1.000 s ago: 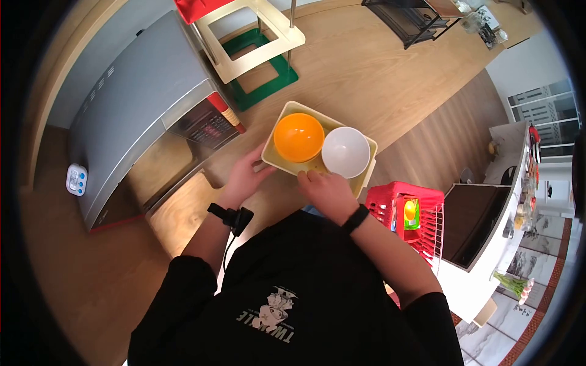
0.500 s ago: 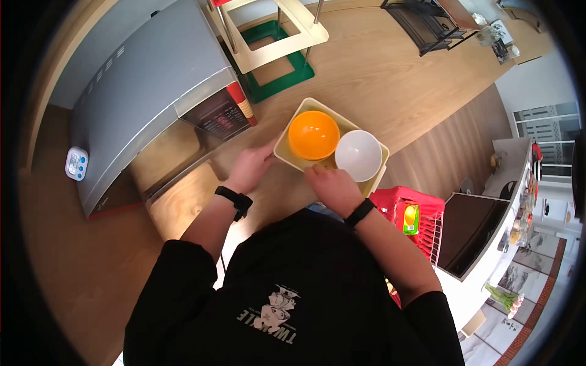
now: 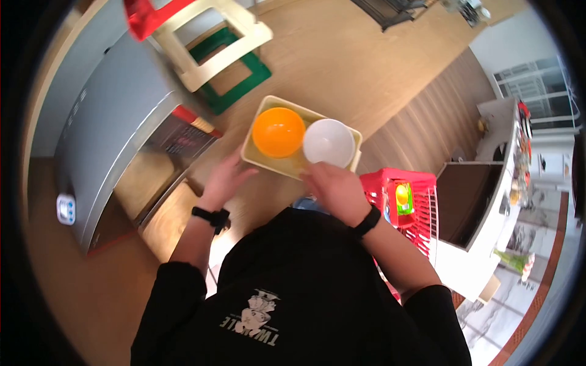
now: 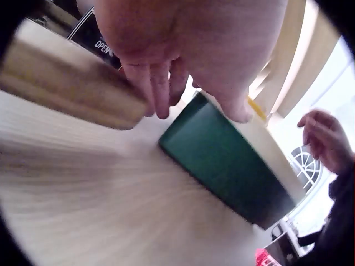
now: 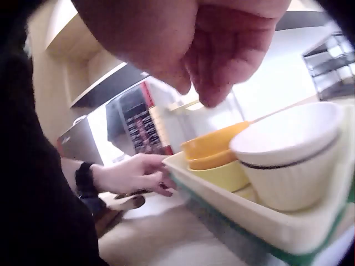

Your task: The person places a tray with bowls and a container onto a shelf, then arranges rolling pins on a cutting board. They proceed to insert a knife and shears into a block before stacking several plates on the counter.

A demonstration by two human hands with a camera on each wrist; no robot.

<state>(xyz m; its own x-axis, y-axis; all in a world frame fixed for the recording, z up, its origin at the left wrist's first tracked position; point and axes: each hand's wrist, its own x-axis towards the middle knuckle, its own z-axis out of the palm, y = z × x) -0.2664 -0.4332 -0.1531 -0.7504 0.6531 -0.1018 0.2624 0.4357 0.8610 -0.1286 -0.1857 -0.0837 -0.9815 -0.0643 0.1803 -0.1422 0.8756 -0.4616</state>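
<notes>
A cream tray with a green underside (image 3: 262, 160) rests on the wooden counter, holding an orange bowl (image 3: 279, 132) at left and a white bowl (image 3: 329, 143) at right. From the side, yellow (image 5: 222, 176) shows beneath the orange bowl. My left hand (image 3: 223, 180) is beside the tray's left near corner, thumb spread from the straight fingers (image 4: 161, 91). Over the near rim, just below the white bowl in the head view, is my right hand (image 3: 336, 189). Its loosely bent fingers (image 5: 213, 83) hang above the bowls with nothing visible in them.
A grey oven (image 3: 116, 116) stands at left, with a wooden board (image 3: 171, 222) before it. Behind the tray is a rack with cream (image 3: 217, 61) and green (image 3: 241, 91) frames. A red basket (image 3: 390, 183) with a green packet (image 3: 404, 198) is at right.
My right hand has slid rightward along the tray's near rim, closer to the white bowl. My left hand has drawn slightly off the tray's corner. The head view has shifted.
</notes>
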